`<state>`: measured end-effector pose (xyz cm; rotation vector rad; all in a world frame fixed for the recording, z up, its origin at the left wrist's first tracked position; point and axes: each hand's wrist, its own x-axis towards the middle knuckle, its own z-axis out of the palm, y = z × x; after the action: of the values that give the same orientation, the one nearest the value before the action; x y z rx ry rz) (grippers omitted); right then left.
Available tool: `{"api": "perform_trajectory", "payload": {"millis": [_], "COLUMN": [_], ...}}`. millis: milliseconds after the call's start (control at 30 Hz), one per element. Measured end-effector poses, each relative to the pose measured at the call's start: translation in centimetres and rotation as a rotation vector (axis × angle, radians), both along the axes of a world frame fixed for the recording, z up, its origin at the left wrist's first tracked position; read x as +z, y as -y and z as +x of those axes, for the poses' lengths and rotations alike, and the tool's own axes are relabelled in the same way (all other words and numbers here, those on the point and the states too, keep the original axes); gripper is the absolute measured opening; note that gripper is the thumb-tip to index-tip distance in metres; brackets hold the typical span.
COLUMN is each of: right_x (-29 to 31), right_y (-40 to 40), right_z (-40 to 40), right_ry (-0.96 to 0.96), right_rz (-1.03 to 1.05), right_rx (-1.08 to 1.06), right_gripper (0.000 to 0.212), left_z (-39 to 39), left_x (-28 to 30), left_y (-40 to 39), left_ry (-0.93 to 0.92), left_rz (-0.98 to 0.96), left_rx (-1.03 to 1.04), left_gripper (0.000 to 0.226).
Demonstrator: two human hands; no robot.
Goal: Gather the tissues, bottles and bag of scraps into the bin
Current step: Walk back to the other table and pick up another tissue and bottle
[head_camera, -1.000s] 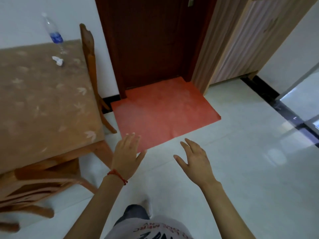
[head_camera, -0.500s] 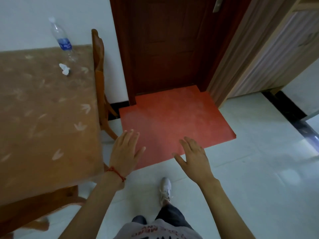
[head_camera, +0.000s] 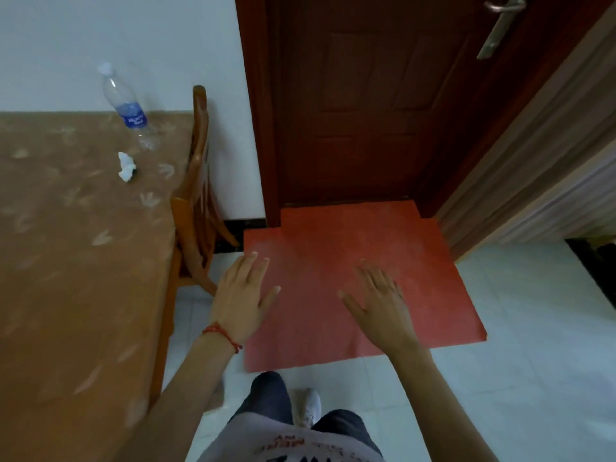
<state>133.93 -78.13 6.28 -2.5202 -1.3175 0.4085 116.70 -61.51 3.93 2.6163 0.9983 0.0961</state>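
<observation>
A clear plastic bottle (head_camera: 128, 110) with a blue label stands at the far edge of the brown-clothed table (head_camera: 60, 261), by the white wall. A crumpled white tissue (head_camera: 125, 166) lies on the cloth just in front of the bottle. My left hand (head_camera: 241, 296), a red string at its wrist, hovers flat beside the table's right edge with straight fingers and holds nothing. My right hand (head_camera: 380, 303) hovers palm down over the red mat, fingers spread, also empty. Neither hand touches the bottle or the tissue. No bin and no bag are in view.
A wooden chair (head_camera: 196, 195) is tucked against the table's right side. A red mat (head_camera: 350, 268) lies in front of a dark wooden door (head_camera: 370, 101) with a metal handle. White tiled floor (head_camera: 533, 345) spreads to the right. My shoe (head_camera: 308, 406) stands below the mat.
I have stepped forward toward the door and table. The bottle, tissue and mat appear closer and larger. Both hands stay flat and empty in front of me.
</observation>
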Motion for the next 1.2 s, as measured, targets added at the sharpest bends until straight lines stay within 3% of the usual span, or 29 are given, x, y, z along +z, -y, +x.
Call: {"api": "perform_trajectory", "payload": {"millis": [233, 633, 900, 1200], "right_x": [-0.6, -0.4, -0.2, 0.5], "right_y": [-9.0, -26.6, -34.8, -44.8], "right_z": [6.9, 16.7, 22.0, 27.1], "right_ry": [-0.046, -0.035, -0.032, -0.015], "right_rz": [-0.004, -0.002, 0.045, 0.070], "right_rx": [0.032, 0.053, 0.108, 0.363], "right_gripper": [0.060, 0.060, 0.059, 0.061], "left_z": [6.8, 17.1, 21.4, 24.7], "left_x": [-0.4, 0.1, 0.6, 0.7], "left_y": [-7.7, -24.3, -30.9, -35.7], "left_ry": [-0.006, 0.005, 0.004, -0.016], "left_rz": [0.029, 0.036, 0.029, 0.030], "left_rx": [0.057, 0.066, 0.133, 0.362], "left_gripper": [0.065, 0.070, 0.064, 0.075]}}
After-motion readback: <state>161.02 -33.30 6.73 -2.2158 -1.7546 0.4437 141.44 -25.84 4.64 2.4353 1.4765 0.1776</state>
